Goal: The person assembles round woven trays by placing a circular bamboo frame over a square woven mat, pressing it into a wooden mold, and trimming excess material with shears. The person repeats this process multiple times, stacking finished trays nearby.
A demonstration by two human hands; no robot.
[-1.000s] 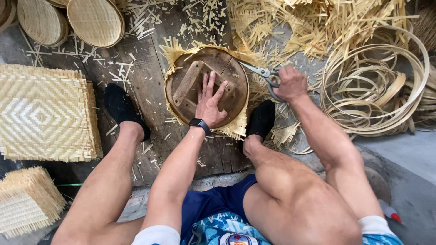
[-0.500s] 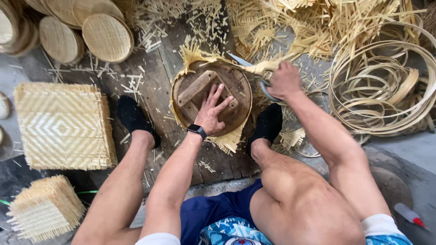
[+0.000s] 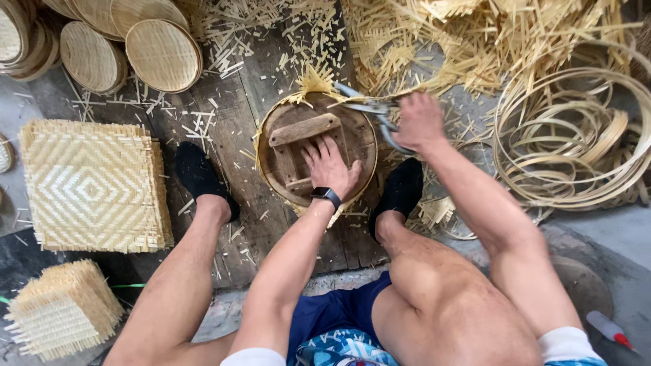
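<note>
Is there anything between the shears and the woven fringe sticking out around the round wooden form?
Nothing visible. The right hand holds the shears right at the fringe on the form's far rim, while the left hand presses on the form.

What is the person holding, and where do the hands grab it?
The right hand grips scissors by the handles. The left hand presses flat on the round wooden form, not gripping it.

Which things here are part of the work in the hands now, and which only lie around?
In use:
left hand pressing the round wooden form
right hand holding the shears
woven mat edge under the form

Lying about:
finished round baskets
stacked square mats
bamboo hoops
strip offcuts
</note>
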